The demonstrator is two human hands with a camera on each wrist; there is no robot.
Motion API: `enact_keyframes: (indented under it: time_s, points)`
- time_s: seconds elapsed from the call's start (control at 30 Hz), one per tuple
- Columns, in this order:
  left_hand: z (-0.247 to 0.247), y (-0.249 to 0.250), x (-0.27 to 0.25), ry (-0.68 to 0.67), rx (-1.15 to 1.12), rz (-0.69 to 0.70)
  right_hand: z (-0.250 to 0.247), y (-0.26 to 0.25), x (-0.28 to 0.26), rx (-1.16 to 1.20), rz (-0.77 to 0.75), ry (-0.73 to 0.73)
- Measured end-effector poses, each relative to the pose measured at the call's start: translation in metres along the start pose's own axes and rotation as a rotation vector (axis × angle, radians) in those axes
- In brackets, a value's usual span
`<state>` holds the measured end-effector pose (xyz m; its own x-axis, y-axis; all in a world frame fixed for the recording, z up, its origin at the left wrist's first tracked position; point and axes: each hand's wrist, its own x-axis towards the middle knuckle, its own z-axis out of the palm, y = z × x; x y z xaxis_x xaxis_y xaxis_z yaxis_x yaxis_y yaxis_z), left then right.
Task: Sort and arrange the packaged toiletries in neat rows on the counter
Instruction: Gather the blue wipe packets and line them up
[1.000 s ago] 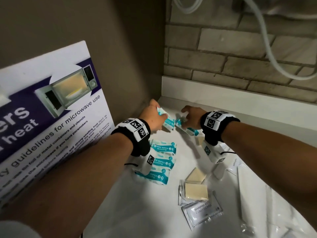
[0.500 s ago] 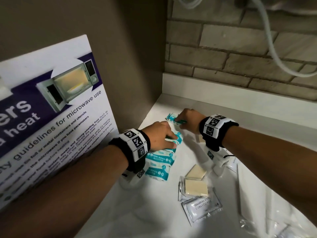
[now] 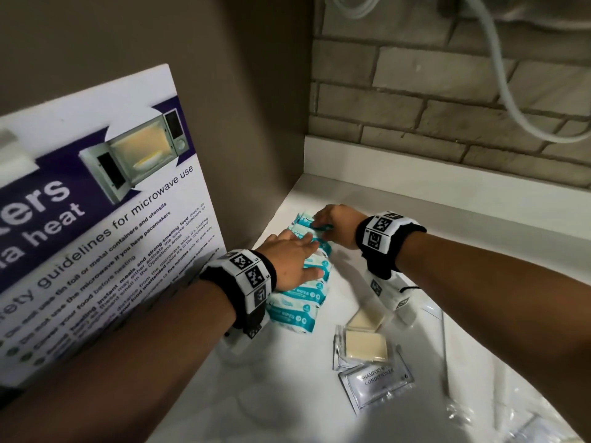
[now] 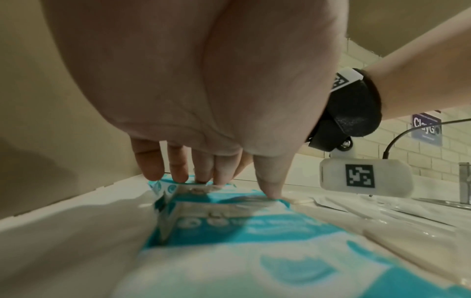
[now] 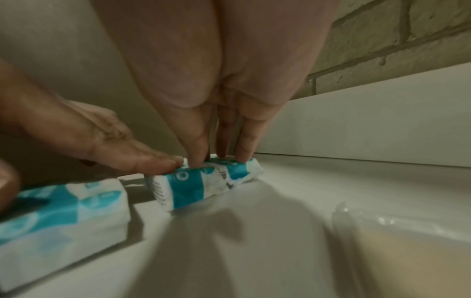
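Observation:
A row of teal-and-white mini wipes packs (image 3: 300, 302) runs along the left side of the white counter (image 3: 287, 394). My left hand (image 3: 292, 260) lies flat across the middle packs (image 4: 229, 221), its fingers (image 4: 178, 167) straight and pressing down. My right hand (image 3: 332, 223) is at the far end of the row. Thumb and fingertips (image 5: 196, 157) pinch the top of the last pack (image 5: 203, 181), which sits on the counter near the back wall. The neighbouring pack (image 5: 63, 211) lies just apart from it.
A microwave guidelines board (image 3: 96, 203) leans close on the left. Two soap squares in clear packets (image 3: 366, 345), a shampoo and conditioner sachet (image 3: 375, 383) and clear plastic wrappers (image 3: 447, 362) lie to the right. White upstand (image 3: 415, 174) and brick wall stand behind.
Both hands came down from the back corner. The left hand laid its pack in the row and flattened on it. The right hand brought its pack down to the counter at the far end.

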<state>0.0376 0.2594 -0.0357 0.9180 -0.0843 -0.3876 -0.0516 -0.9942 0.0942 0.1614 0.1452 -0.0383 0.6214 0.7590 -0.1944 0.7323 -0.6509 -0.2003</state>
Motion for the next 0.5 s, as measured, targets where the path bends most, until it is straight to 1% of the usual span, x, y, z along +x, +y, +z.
enact_keyframes:
  time_s: [0.37, 0.5]
  points:
    - [0.0015, 0.003, 0.0077, -0.009, 0.004, -0.025, 0.0002, 0.0005, 0.0043, -0.011, 0.0, -0.005]
    - [0.0014, 0.0005, 0.0035, 0.009, -0.026, -0.014, -0.0012, -0.0041, 0.0007, -0.004, 0.012, -0.027]
